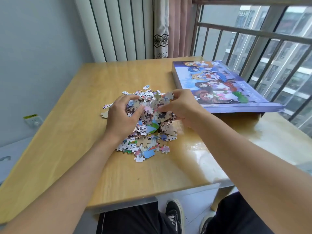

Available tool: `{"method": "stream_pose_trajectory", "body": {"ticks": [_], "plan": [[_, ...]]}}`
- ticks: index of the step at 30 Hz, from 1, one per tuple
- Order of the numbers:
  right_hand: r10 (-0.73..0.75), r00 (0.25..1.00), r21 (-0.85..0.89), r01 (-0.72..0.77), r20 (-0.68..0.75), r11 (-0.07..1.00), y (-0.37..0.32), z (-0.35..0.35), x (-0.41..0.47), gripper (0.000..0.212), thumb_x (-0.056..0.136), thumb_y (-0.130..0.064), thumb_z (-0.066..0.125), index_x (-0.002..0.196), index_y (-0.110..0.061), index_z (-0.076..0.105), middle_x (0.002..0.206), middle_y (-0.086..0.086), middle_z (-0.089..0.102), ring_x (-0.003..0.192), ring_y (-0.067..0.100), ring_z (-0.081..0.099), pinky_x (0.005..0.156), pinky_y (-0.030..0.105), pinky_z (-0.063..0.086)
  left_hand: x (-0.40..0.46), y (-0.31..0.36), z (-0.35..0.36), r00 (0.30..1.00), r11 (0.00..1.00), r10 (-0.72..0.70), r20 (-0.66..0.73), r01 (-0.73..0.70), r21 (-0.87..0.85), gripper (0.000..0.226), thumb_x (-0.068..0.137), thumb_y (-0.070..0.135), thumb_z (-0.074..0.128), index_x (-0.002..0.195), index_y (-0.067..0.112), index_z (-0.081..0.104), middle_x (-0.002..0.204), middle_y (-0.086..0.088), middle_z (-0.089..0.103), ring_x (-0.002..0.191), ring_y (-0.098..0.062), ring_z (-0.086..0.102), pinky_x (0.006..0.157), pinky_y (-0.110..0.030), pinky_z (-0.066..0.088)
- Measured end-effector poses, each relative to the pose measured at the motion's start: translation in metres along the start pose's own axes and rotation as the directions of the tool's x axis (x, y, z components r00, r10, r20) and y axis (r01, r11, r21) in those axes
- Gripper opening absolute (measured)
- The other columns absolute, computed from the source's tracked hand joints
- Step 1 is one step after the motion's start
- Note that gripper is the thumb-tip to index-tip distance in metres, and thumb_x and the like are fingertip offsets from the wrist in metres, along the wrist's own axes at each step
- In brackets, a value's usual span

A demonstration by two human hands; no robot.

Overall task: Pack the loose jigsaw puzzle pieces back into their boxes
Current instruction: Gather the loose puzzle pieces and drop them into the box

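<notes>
On the wooden table point(70, 125) a heap of loose puzzle pieces point(145, 132) lies in the middle, and both hands are dug into its far half. The left hand point(121, 115) has its fingers curled down into the heap, cupping a clump of pieces against the palm. The right hand point(182, 108) curls in from the other side, thumb and fingers closed round more pieces, so that a bunch stands up between the two hands. Some pieces lie face down, showing plain brown card.

To the right, near the table's far corner, sits the puzzle box point(219, 85), its lid printed with cartoon figures on a blue and purple ground. Pale lettering runs along the lid's right edge, seen upside down; it seems to give a piece count ending in "pieces", but the number is too blurred to read. The box's near side is purple, with brown card showing beneath its right end; whether the lid is fully seated cannot be told.

A white wall socket point(33, 121) with a yellow-green sticker sits low on the left wall; any print on the sticker is too small to make out. Beyond the table stand a white ribbed panel, a curtain point(161, 27) with a dark lace pattern, and a window railing point(253, 36). Below the table edge a black shoe point(174, 215) shows, partly hidden
</notes>
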State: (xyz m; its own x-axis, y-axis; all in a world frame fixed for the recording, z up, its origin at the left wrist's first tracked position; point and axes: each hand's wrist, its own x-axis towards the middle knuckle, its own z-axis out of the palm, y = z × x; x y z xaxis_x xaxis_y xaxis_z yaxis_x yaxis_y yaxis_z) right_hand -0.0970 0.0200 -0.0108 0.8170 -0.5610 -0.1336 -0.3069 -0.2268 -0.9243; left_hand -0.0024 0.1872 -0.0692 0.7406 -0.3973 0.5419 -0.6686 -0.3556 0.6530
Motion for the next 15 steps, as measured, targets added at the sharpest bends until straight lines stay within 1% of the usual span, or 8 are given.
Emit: {"method": "stream_pose_trajectory", "body": {"ticks": [2, 4, 5, 6, 9, 10, 13, 15], "plan": [[-0.072, 0.995, 0.037, 0.075, -0.067, 0.997, 0.002, -0.001, -0.004, 0.033, 0.070, -0.007, 0.090, 0.098, -0.005, 0.072, 0.082, 0.007, 0.073, 0.064, 0.017, 0.068, 0.044, 0.021, 0.050, 0.000, 0.002, 0.000, 1.000, 1.000, 0.030, 0.006, -0.030, 0.007, 0.027, 0.091, 0.033, 0.069, 0.116, 0.021, 0.067, 0.116, 0.011, 0.065, 0.112, -0.003, 0.057, 0.098, -0.021, 0.043], [-0.132, 0.984, 0.080, 0.142, -0.118, 0.987, 0.004, 0.000, -0.011, 0.024, 0.071, -0.004, 0.088, 0.090, -0.004, 0.072, 0.080, 0.009, 0.074, 0.067, 0.018, 0.071, 0.055, 0.027, 0.057, -0.001, 0.003, 0.000, 0.998, 0.998, 0.060, 0.021, -0.061, 0.021, 0.024, 0.092, 0.030, 0.068, 0.114, 0.022, 0.068, 0.115, 0.012, 0.065, 0.111, -0.003, 0.057, 0.097, -0.022, 0.043], [-0.140, 0.982, 0.115, 0.155, -0.124, 0.981, 0.005, 0.000, -0.016, 0.023, 0.071, -0.003, 0.088, 0.088, -0.004, 0.073, 0.080, 0.011, 0.075, 0.069, 0.020, 0.073, 0.057, 0.030, 0.059, 0.000, 0.003, 0.000, 0.997, 0.997, 0.072, 0.026, -0.073, 0.027, 0.022, 0.093, 0.028, 0.067, 0.114, 0.022, 0.067, 0.114, 0.012, 0.064, 0.111, -0.003, 0.057, 0.098, -0.023, 0.043], [-0.131, 0.984, 0.156, 0.149, -0.117, 0.976, 0.007, 0.001, -0.022, 0.022, 0.071, -0.002, 0.088, 0.086, -0.004, 0.073, 0.079, 0.011, 0.075, 0.069, 0.021, 0.073, 0.055, 0.031, 0.058, 0.000, 0.003, 0.000, 0.997, 0.997, 0.077, 0.031, -0.078, 0.029, 0.021, 0.093, 0.025, 0.066, 0.114, 0.022, 0.067, 0.114, 0.012, 0.064, 0.111, -0.004, 0.057, 0.098, -0.023, 0.043], [-0.077, 0.995, 0.278, 0.092, -0.063, 0.956, 0.020, 0.001, -0.039, 0.021, 0.071, 0.003, 0.086, 0.086, -0.002, 0.073, 0.076, 0.011, 0.074, 0.059, 0.019, 0.069, 0.043, 0.020, 0.046, 0.002, 0.008, 0.001, 0.997, 0.998, 0.064, 0.053, -0.065, 0.019, 0.021, 0.095, 0.019, 0.061, 0.114, 0.022, 0.068, 0.115, 0.011, 0.064, 0.110, -0.003, 0.055, 0.098, -0.023, 0.042], [-0.067, 0.997, 0.313, 0.079, -0.050, 0.947, 0.025, 0.001, -0.043, 0.021, 0.072, 0.004, 0.085, 0.087, -0.001, 0.072, 0.078, 0.012, 0.073, 0.059, 0.020, 0.068, 0.042, 0.019, 0.045, 0.003, 0.009, 0.002, 0.996, 0.998, 0.060, 0.065, -0.062, 0.017, 0.021, 0.095, 0.018, 0.060, 0.114, 0.022, 0.068, 0.115, 0.012, 0.064, 0.110, -0.003, 0.055, 0.097, -0.023, 0.042], [-0.040, 0.998, 0.369, 0.054, -0.044, 0.928, 0.040, -0.004, -0.053, 0.022, 0.072, 0.008, 0.084, 0.089, -0.002, 0.073, 0.084, 0.013, 0.076, 0.070, 0.025, 0.074, 0.048, 0.022, 0.050, 0.002, 0.016, 0.006, 0.993, 0.997, 0.072, 0.098, -0.072, 0.003, 0.022, 0.094, 0.016, 0.061, 0.114, 0.021, 0.069, 0.112, 0.015, 0.062, 0.104, -0.004, 0.056, 0.094, -0.026, 0.045], [-0.023, 0.998, 0.374, 0.041, -0.052, 0.926, 0.047, -0.009, -0.059, 0.022, 0.072, 0.008, 0.083, 0.089, -0.003, 0.073, 0.081, 0.011, 0.076, 0.067, 0.022, 0.073, 0.046, 0.021, 0.049, 0.001, 0.022, 0.011, 0.988, 0.997, 0.081, 0.132, -0.080, -0.007, 0.022, 0.094, 0.016, 0.061, 0.114, 0.021, 0.069, 0.111, 0.014, 0.061, 0.094, -0.004, 0.055, 0.096, -0.028, 0.046]]}}
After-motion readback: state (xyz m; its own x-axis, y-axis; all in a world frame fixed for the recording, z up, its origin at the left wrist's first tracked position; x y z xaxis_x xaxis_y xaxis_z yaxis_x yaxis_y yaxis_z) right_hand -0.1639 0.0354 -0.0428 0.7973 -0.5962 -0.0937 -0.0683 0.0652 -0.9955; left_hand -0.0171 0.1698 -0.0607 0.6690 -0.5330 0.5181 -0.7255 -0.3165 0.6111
